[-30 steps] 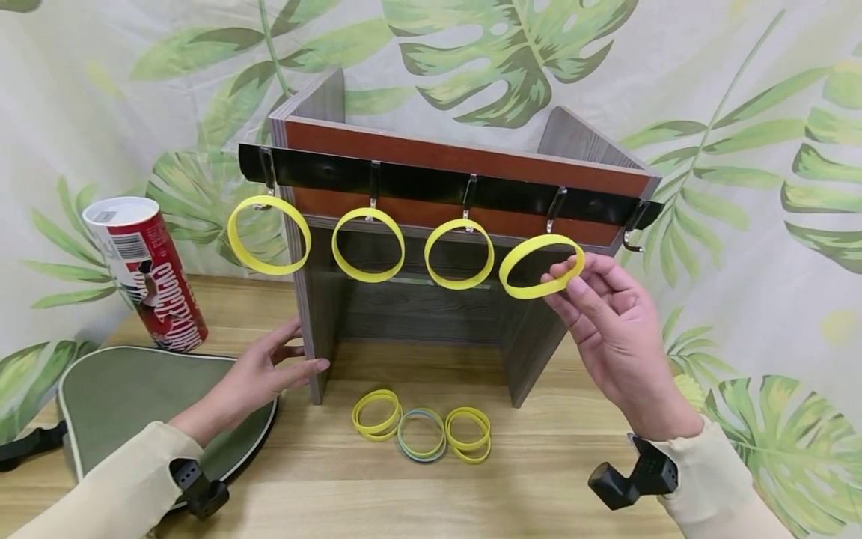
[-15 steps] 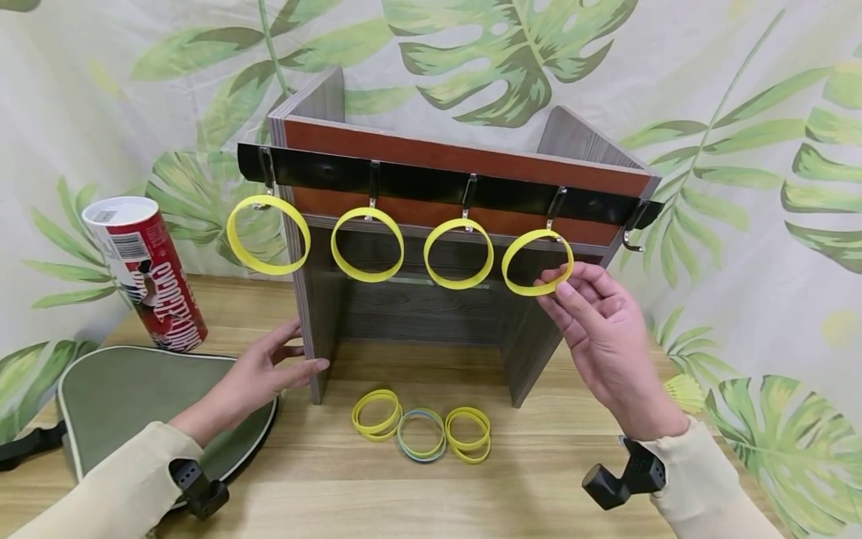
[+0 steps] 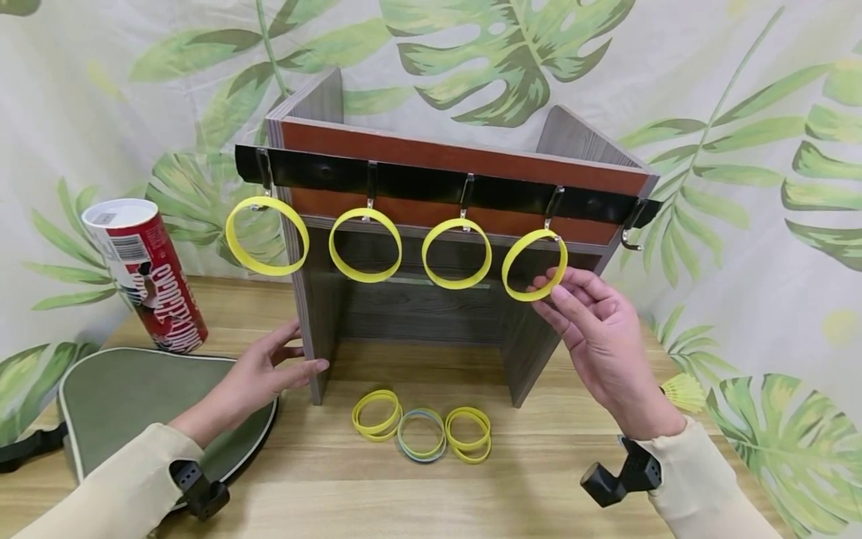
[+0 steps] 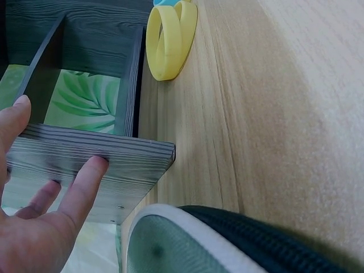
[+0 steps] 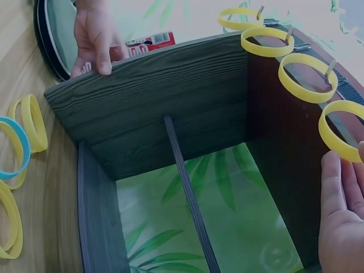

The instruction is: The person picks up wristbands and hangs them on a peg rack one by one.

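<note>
My right hand (image 3: 602,344) pinches the lower right edge of a yellow wristband (image 3: 515,292), between thumb and fingers. The top of this band is at the fourth hook (image 3: 554,206) of a black hook rail (image 3: 417,177). Three more yellow wristbands, among them the leftmost one (image 3: 232,243), hang from the hooks to the left. At the far right, the last hook (image 3: 631,232) carries no band. With thumb on one face and fingers on the other, my left hand (image 4: 42,233) grips the left side panel (image 4: 114,149) of the grey wooden stand.
Several more wristbands lie on the table before the stand: a yellow pair (image 3: 364,433), a blue-and-yellow group (image 3: 404,449) and another yellow pair (image 3: 468,453). A red can (image 3: 158,292) stands left, behind a green case (image 3: 128,389). A yellow shuttlecock (image 3: 685,392) shows at right.
My right hand has moved left and slightly down. The wristband it pinches has gone from stretched and tilted to round, its top now at the fourth hook. My left hand stays put.
</note>
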